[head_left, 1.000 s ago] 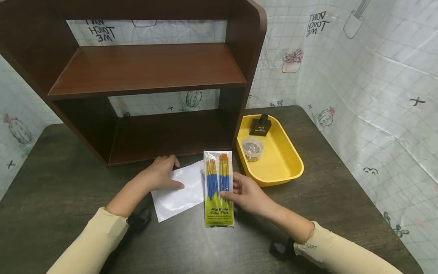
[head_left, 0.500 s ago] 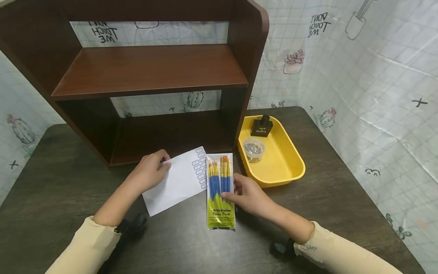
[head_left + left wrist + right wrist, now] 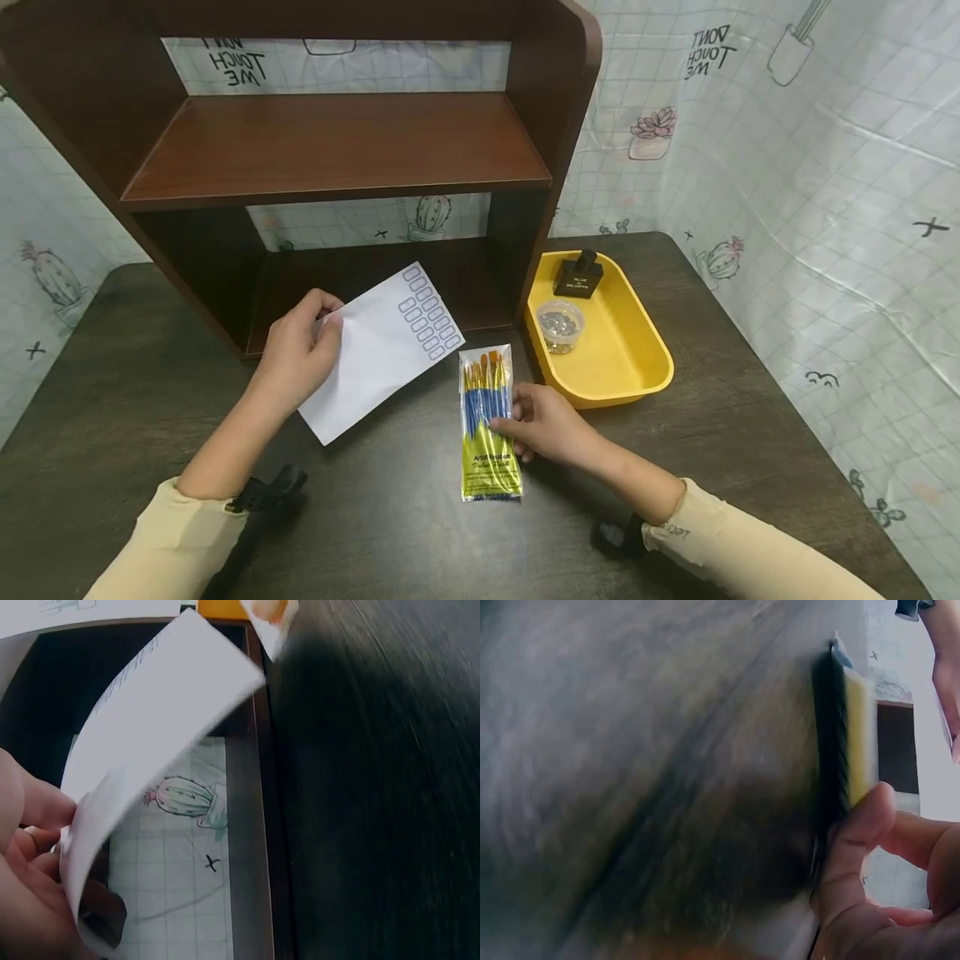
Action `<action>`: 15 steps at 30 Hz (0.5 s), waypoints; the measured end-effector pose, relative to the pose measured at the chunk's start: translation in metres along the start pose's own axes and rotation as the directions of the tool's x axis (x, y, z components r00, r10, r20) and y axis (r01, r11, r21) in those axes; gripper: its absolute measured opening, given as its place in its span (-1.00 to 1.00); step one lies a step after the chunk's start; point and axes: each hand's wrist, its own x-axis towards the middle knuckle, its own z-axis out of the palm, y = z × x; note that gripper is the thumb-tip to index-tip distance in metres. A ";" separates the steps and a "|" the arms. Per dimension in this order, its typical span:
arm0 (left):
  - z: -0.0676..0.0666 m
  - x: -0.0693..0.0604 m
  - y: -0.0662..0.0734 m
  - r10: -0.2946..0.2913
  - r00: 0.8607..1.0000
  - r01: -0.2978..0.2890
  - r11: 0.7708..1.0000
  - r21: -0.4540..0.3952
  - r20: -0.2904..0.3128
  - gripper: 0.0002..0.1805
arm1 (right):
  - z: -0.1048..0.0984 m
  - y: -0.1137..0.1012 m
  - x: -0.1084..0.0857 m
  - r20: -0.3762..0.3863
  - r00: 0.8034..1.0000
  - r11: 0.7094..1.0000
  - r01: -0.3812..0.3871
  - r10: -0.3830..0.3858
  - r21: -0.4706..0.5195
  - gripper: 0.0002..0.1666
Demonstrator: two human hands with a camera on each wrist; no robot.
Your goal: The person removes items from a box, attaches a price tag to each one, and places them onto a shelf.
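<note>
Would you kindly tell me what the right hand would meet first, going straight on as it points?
Beyond the brush pack it holds, the right hand would probably meet the white sheet first, though the lifted sheet's height is unclear.

Brush packet: glossy plastic film. Sheet: smooth matt paper. Shelf: wood-like, smooth. Tray: glossy plastic.

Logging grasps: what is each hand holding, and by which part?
The left hand pinches the paper at the end away from its printed boxes; the right hand grips the brush pack by its right edge in the head view.
</note>
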 end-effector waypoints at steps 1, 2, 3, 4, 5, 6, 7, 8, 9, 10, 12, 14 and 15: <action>0.001 0.000 0.001 0.002 1.000 -0.002 1.000 -0.011 0.001 -0.78 | -0.001 0.000 0.000 0.002 1.000 1.000 -0.006 0.006 0.008 -0.76; 0.002 -0.001 0.003 0.004 1.000 -0.004 1.000 -0.022 0.004 -0.78 | -0.001 0.000 0.000 0.003 1.000 1.000 -0.010 0.010 0.014 -0.75; 0.003 -0.002 0.004 0.008 1.000 -0.008 0.999 -0.032 0.008 -0.79 | -0.002 0.000 0.000 0.002 1.000 1.000 -0.014 0.014 0.019 -0.74; 0.003 -0.002 0.005 0.014 1.000 -0.013 0.999 -0.044 0.014 -0.80 | -0.003 0.000 0.000 0.001 1.000 1.000 -0.017 0.017 0.022 -0.72; 0.004 -0.003 0.007 0.021 1.000 -0.020 0.998 -0.053 0.020 -0.81 | -0.004 0.000 0.000 0.000 1.000 0.999 -0.018 0.018 0.026 -0.71; 0.005 -0.004 0.008 0.028 0.999 -0.027 0.998 -0.060 0.025 -0.82 | -0.004 0.000 -0.001 0.000 1.000 1.000 -0.016 0.016 0.025 -0.70; 0.006 -0.005 0.009 0.036 0.999 -0.035 0.997 -0.065 0.029 -0.82 | -0.005 0.000 -0.001 0.000 1.000 1.000 -0.016 0.016 0.023 -0.70; 0.006 -0.006 0.010 0.046 0.998 -0.043 0.996 -0.072 0.037 -0.82 | -0.005 0.000 -0.002 -0.004 1.000 1.000 -0.012 0.012 0.018 -0.71; 0.007 -0.006 0.011 0.056 0.997 -0.052 0.996 -0.079 0.047 -0.83 | -0.005 -0.001 -0.003 -0.013 1.000 1.000 -0.006 0.006 0.014 -0.72; 0.008 -0.007 0.013 0.066 0.996 -0.061 0.995 -0.084 0.056 -0.83 | -0.005 -0.002 -0.005 -0.027 1.000 1.000 0.003 -0.002 0.013 -0.73; 0.010 -0.008 0.015 0.081 0.994 -0.074 0.993 -0.091 0.073 -0.83 | -0.005 -0.006 -0.007 -0.064 0.998 0.999 0.029 -0.028 0.023 -0.73; 0.012 -0.010 0.017 0.098 0.990 -0.087 0.991 -0.104 0.100 -0.84 | -0.006 -0.012 -0.008 -0.112 0.991 0.995 0.083 -0.077 0.054 -0.70; 0.013 -0.010 0.017 0.105 0.988 -0.093 0.990 -0.109 0.111 -0.84 | -0.006 -0.015 -0.009 -0.137 0.985 0.992 0.115 -0.106 0.060 -0.69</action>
